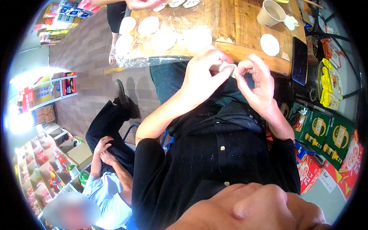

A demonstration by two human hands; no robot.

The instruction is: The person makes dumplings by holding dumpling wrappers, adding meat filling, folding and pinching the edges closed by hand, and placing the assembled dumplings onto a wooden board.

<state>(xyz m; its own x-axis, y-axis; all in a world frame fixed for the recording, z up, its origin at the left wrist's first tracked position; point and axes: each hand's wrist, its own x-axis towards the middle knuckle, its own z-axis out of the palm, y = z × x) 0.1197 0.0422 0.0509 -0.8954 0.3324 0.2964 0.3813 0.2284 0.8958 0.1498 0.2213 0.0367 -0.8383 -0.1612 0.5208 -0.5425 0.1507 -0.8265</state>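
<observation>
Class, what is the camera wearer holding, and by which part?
A partly hidden white dough piece, apparently pinched at its edges by the left hand and right hand.

The small white piece [233, 71] lies mostly hidden between the left hand [207, 73] and the right hand [256, 78], so its full shape cannot be told; at the top edge, another person's hand [145, 3] and a few pale pieces [176, 3] are cut off, a blur covers the seated person's head [71, 211], the shelved goods [41, 155] are mostly too small to name, and the green boxes [317, 128] carry some lettering too small to read
</observation>
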